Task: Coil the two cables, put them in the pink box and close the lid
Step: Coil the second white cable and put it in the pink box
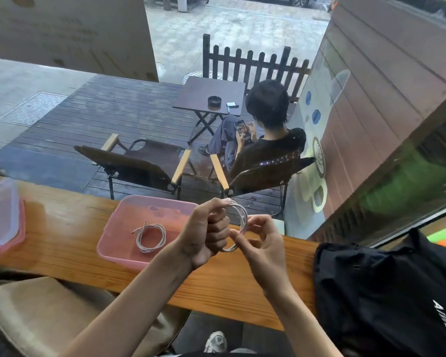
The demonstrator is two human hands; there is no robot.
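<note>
A pink box (pixel 113 244) stands open on the wooden counter, left of my hands. One white cable (pixel 151 237) lies coiled inside it. My left hand (pixel 206 235) is fisted around loops of a second white cable (pixel 242 215), held above the counter just right of the box. My right hand (pixel 262 243) pinches the same coil at its lower right side between thumb and forefinger. The box's lid (pixel 0 215), clear with a pink rim, rests flat at the counter's far left.
A black bag (pixel 386 292) lies on the right end of the wooden counter (pixel 62 220). Beyond the window a person sits in a folding chair with a phone, beside an empty chair and a small dark table. A tan seat is below left.
</note>
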